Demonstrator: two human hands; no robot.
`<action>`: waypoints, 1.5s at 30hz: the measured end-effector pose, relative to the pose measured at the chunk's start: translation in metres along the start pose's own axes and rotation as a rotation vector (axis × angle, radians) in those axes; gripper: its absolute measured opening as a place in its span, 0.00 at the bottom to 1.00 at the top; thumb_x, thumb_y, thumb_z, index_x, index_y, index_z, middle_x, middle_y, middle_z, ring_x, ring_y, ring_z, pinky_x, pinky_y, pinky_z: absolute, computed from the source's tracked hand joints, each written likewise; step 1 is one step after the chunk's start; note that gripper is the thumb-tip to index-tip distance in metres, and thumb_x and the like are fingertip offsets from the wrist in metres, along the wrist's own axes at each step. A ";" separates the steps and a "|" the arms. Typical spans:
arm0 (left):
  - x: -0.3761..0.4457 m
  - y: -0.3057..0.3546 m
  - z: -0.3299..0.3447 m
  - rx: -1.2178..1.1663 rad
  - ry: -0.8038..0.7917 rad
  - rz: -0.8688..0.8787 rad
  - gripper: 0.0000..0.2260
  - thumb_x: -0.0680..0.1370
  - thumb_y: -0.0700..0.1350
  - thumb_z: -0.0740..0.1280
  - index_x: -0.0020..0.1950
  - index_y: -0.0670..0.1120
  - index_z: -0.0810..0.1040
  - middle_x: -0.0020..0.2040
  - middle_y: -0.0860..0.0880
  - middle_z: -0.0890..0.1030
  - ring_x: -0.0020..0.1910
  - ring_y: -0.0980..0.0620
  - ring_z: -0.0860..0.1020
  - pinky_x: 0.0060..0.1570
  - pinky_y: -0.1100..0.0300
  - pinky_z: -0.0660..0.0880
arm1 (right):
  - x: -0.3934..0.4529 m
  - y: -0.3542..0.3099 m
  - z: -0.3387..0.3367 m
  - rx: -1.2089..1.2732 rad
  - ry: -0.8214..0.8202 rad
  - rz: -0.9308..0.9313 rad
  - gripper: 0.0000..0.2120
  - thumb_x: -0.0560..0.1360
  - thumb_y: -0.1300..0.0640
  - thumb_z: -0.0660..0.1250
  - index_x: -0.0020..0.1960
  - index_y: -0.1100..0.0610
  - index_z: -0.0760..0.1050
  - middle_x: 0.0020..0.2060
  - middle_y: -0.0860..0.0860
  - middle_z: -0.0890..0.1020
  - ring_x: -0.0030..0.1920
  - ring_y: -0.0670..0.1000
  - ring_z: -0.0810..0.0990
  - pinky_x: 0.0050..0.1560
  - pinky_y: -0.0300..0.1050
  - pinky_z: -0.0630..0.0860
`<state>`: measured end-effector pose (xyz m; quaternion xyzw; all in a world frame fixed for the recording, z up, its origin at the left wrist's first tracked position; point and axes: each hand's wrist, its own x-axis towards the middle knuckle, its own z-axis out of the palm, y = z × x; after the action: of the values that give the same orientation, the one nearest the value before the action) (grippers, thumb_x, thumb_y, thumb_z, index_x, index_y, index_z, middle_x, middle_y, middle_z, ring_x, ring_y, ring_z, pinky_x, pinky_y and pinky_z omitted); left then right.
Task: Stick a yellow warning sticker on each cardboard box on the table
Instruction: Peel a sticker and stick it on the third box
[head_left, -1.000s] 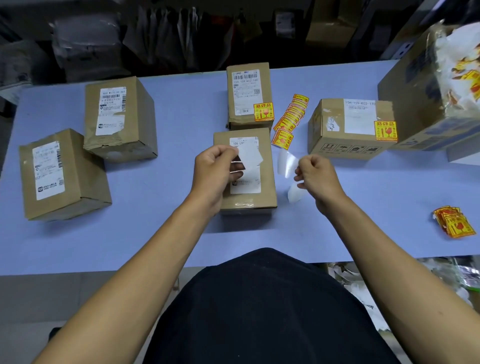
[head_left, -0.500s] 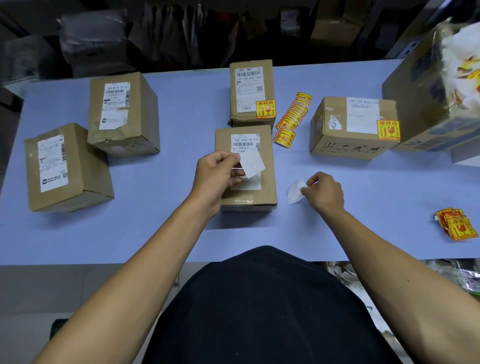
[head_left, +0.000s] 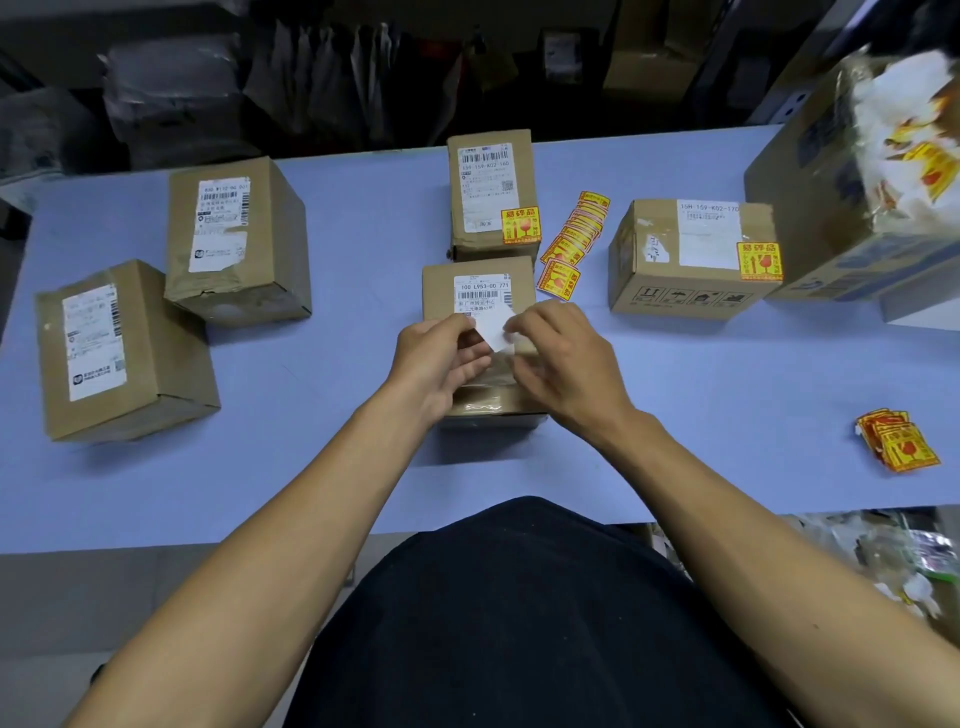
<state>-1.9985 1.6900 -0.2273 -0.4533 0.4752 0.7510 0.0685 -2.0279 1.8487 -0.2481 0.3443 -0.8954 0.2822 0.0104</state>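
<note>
Both hands meet over the centre cardboard box (head_left: 441, 291), which shows a white shipping label and no yellow sticker. My left hand (head_left: 441, 364) pinches the left edge of a sticker (head_left: 494, 328), whose white side faces me. My right hand (head_left: 563, 364) pinches its right edge. The sticker hangs just above the box's top. The box behind (head_left: 491, 182) and the box to the right (head_left: 691, 280) each carry a yellow warning sticker. Two boxes on the left (head_left: 234, 244) (head_left: 124, 358) show only white labels.
A fanned strip of yellow stickers (head_left: 571, 241) lies between the centre and right boxes. Another small pile of stickers (head_left: 898, 441) sits near the table's right front. A large carton (head_left: 810, 218) with a plastic bag on it stands at the far right.
My right hand left the white backing paper near the table and rose left to the sticker, which my left hand kept holding over the centre box.
</note>
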 end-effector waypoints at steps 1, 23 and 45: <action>-0.001 0.000 0.001 -0.023 -0.013 -0.012 0.04 0.79 0.37 0.64 0.50 0.39 0.79 0.34 0.46 0.84 0.32 0.50 0.83 0.31 0.61 0.79 | 0.002 -0.004 0.001 -0.015 0.010 -0.031 0.07 0.73 0.60 0.70 0.51 0.59 0.79 0.48 0.55 0.80 0.50 0.59 0.77 0.37 0.48 0.72; -0.006 -0.019 0.002 0.327 -0.057 0.316 0.08 0.78 0.40 0.69 0.39 0.48 0.80 0.35 0.51 0.81 0.31 0.58 0.79 0.32 0.64 0.75 | 0.004 -0.015 -0.002 1.379 0.046 1.180 0.07 0.78 0.61 0.70 0.55 0.58 0.76 0.39 0.53 0.82 0.38 0.51 0.81 0.36 0.40 0.81; -0.002 -0.037 -0.009 1.314 -0.026 0.587 0.08 0.75 0.48 0.66 0.39 0.49 0.81 0.34 0.52 0.80 0.36 0.51 0.77 0.29 0.62 0.68 | -0.030 0.012 0.011 0.667 -0.182 0.902 0.05 0.77 0.57 0.66 0.43 0.56 0.79 0.41 0.49 0.82 0.43 0.51 0.82 0.52 0.60 0.82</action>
<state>-1.9721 1.7035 -0.2515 -0.1628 0.9303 0.3026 0.1282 -2.0108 1.8686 -0.2693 -0.0646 -0.8135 0.4953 -0.2977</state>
